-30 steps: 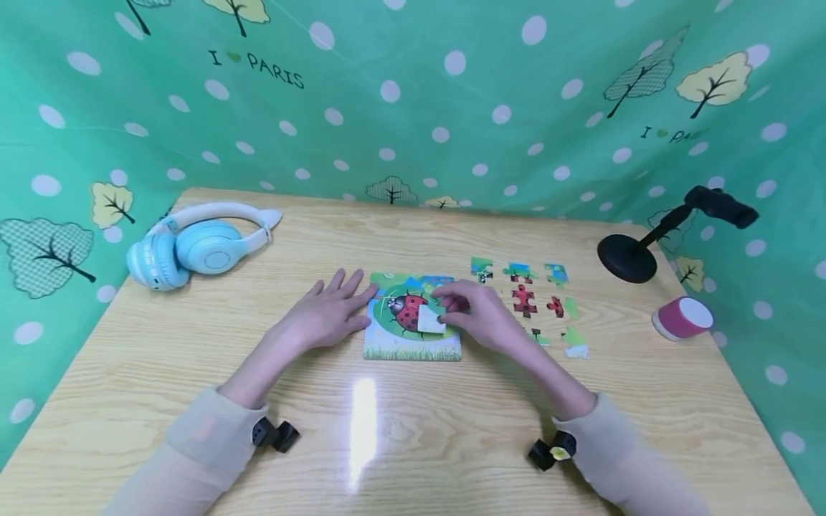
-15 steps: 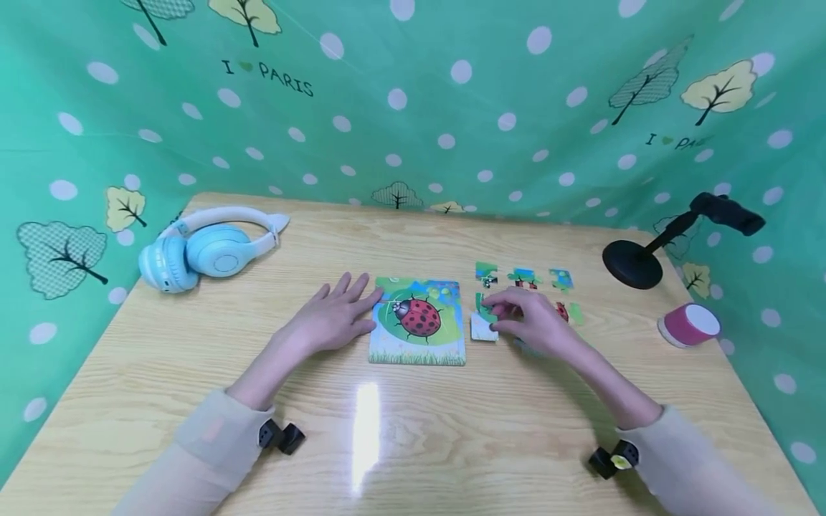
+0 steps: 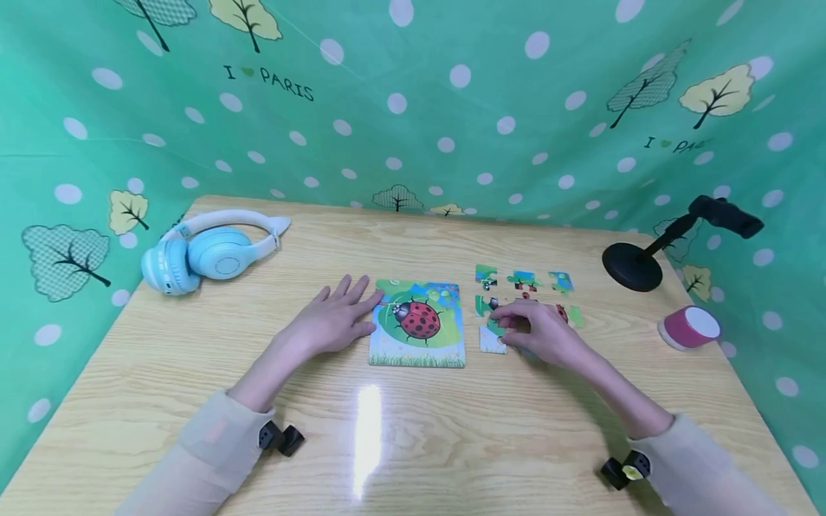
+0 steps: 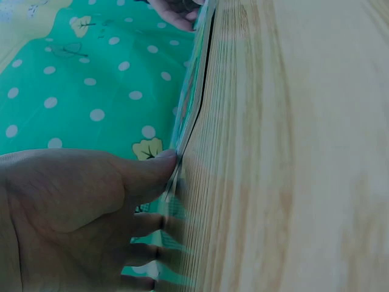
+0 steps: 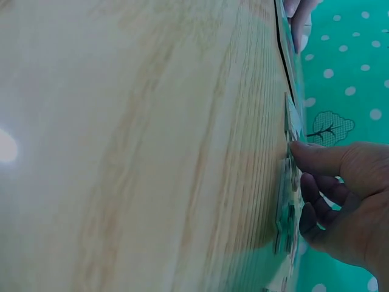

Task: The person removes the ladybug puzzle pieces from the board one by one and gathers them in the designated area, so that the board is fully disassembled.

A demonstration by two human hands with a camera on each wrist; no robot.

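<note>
Nearest us, the glossy wood-grain table (image 3: 452, 444) carries a bright glare streak. Our left hand (image 3: 335, 319) lies flat with fingers straight and spread, its fingertips against the left edge of the square ladybird puzzle board (image 3: 418, 323). Our right hand (image 3: 538, 330) curls its fingers onto a flat, knobbed puzzle piece (image 3: 492, 338) lying on the table just right of the board; the head view cannot show whether it is pinched or only pressed. The right wrist view shows the thumb (image 5: 316, 159) on the piece's thin cardboard edge (image 5: 285, 201). The left wrist view shows the thumb (image 4: 152, 173) touching the board's rim. Beyond lie loose pieces (image 3: 524, 278), smooth blue headphones (image 3: 206, 247), a black round-based stand (image 3: 635, 266) and a pink cylinder (image 3: 685, 328).
</note>
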